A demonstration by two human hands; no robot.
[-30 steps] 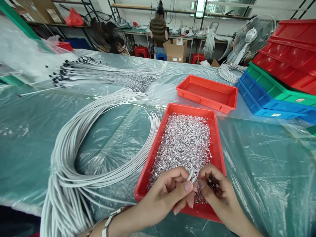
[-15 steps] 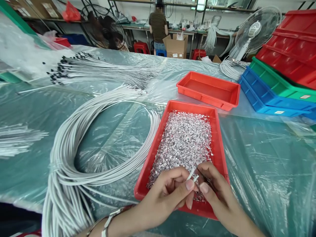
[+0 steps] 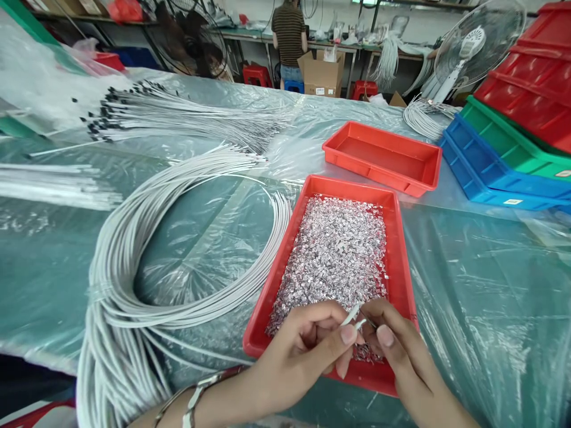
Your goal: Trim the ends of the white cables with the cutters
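Both forearms come in from the bottom edge and converge low in the view. The left hand (image 3: 312, 342) lies palm inward, its fingers curled, with thumb and forefinger pressed together in a pinch at their tips. A metal bracelet sits on the left wrist (image 3: 196, 398). The right hand (image 3: 395, 345) faces it, fingers bent and bunched (the thumbnail shows toward the camera), its fingertips closed in a pinch of their own. The two pinches meet tip to tip, touching or nearly so.
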